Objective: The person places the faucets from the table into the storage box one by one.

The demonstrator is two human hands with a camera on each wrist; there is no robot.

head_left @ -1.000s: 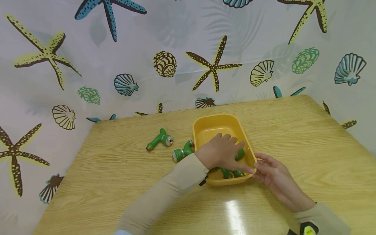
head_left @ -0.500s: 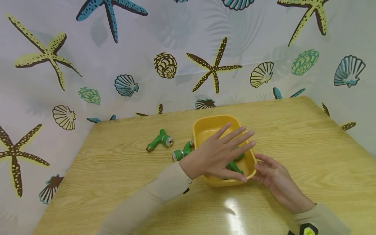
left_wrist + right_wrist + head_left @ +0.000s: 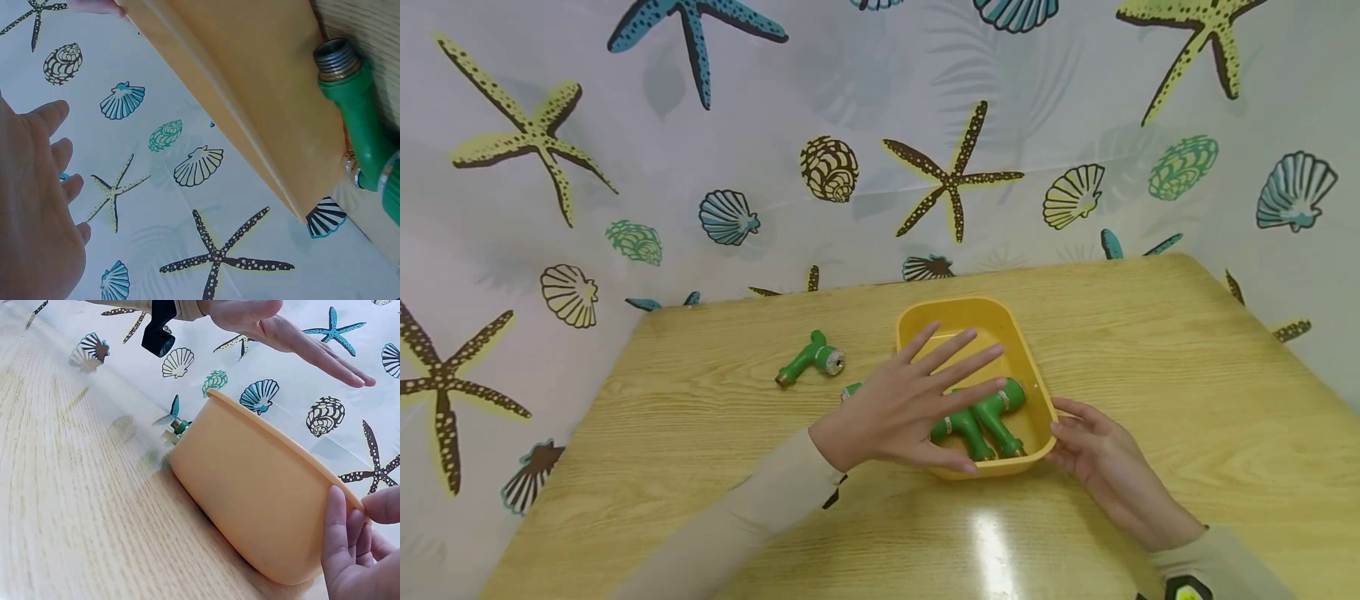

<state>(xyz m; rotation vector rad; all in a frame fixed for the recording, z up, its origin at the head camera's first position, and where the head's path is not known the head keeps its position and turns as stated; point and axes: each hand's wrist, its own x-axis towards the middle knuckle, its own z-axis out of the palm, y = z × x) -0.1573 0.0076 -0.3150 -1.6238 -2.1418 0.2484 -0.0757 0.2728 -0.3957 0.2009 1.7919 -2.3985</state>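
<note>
My left hand [image 3: 910,408] hovers over the near left part of a yellow plastic bin [image 3: 1026,358], fingers straight and spread, holding nothing. Inside the bin, at least two green taps [image 3: 1000,412] lie side by side near its front right corner. My right hand [image 3: 1105,462] pinches the bin's rim at that corner; the right wrist view has the thumb over the rim [image 3: 294,452] and fingers against the outer wall. One green tap [image 3: 808,358] lies on the table left of the bin. Another tap [image 3: 850,390], mostly hidden behind my left hand, sits beside the bin's left wall.
The wooden table [image 3: 700,417] extends around the bin on all sides. Behind it hangs a white cloth [image 3: 865,83] printed with starfish and shells. A threaded tap end [image 3: 337,59] shows close to the bin's wall in the left wrist view.
My left hand has drawn back leftward from within the bin and its fingers have spread, uncovering the green taps there. My right hand has stayed on the bin's rim.
</note>
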